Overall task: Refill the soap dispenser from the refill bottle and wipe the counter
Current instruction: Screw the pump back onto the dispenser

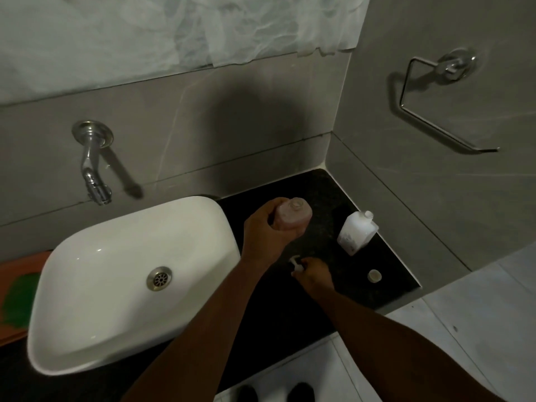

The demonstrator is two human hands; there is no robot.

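Observation:
My left hand point(265, 230) grips a pinkish soap dispenser bottle point(293, 214) standing on the black counter point(319, 187), its neck uncovered. Closer to the front edge, my right hand point(314, 275) is closed on the white pump head point(296, 264), which rests low by the counter top. The white refill bottle point(357, 232) stands to the right near the wall, uncapped. Its small round cap point(374, 275) lies on the counter in front of it.
A white basin point(87, 285) fills the left of the counter under a chrome wall tap point(92, 169). An orange and green cloth point(17, 291) lies left of the basin. A chrome ring holder point(443, 103) hangs on the right wall. Tiled floor lies below.

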